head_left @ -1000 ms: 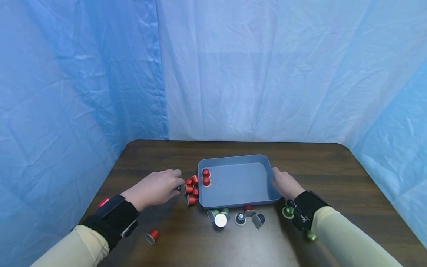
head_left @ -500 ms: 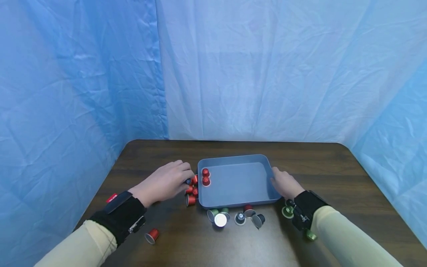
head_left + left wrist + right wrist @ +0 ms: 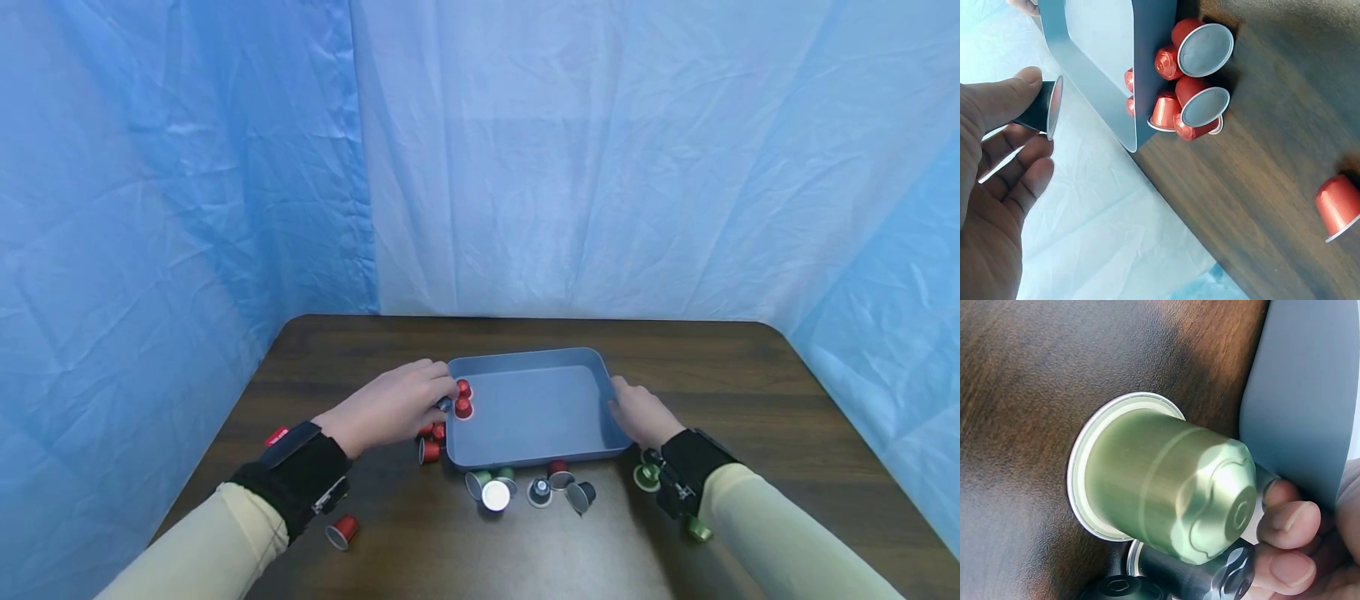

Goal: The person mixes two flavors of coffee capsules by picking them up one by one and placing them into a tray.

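Note:
My left hand (image 3: 397, 404) pinches a dark coffee capsule (image 3: 1038, 111) between thumb and fingers, its foil lid facing sideways. This hand is at the left rim of a grey-blue tray (image 3: 547, 417). Two red capsules (image 3: 463, 407) stand inside the tray along its left wall. On the table beside that wall, several more red capsules (image 3: 1204, 103) lie bunched, partly hidden by my hand in the head view. My right hand (image 3: 647, 414) grips the tray's right side, fingers curled by the outer wall (image 3: 1300, 394). A green capsule (image 3: 1166, 481) stands near those fingers.
Green, dark, red and white-lidded capsules (image 3: 496, 495) lie along the tray's front edge. A lone red capsule (image 3: 342, 531) lies at the front left. Another green capsule (image 3: 699, 529) is beside my right forearm. Blue sheeting (image 3: 570, 167) hangs behind the table.
My left hand has moved right with the dark capsule, from left of the bunched red capsules to the tray's left rim. The right hand and tray have stayed in place.

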The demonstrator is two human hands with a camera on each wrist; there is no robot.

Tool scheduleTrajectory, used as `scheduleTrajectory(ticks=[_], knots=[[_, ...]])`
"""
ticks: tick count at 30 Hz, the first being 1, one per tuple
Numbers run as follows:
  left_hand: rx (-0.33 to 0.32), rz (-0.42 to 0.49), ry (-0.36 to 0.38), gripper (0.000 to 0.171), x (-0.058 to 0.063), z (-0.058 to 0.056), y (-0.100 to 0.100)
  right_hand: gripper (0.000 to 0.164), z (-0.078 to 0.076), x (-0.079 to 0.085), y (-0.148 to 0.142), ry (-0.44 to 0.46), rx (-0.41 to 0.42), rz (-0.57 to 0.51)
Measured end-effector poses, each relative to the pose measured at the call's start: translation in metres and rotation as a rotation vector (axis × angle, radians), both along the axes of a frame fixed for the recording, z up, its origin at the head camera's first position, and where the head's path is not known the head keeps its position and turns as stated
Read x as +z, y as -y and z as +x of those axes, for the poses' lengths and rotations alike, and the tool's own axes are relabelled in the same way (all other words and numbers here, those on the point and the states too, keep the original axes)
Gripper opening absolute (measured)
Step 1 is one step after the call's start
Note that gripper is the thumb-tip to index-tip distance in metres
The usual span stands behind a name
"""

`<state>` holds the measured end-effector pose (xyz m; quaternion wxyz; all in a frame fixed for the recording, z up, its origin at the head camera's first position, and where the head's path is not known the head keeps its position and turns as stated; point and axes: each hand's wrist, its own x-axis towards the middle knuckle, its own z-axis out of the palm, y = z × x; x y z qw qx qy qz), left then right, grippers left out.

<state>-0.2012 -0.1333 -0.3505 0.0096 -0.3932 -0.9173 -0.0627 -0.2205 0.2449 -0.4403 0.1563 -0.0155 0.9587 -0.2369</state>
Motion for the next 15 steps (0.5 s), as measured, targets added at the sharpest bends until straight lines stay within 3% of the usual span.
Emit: scheduleTrajectory(ticks=[15], knots=[[-0.019, 0.005, 0.09, 0.029, -0.012, -0.009, -0.012, 0.045, 0.001, 0.0, 0.001, -0.001, -0.004, -0.004]])
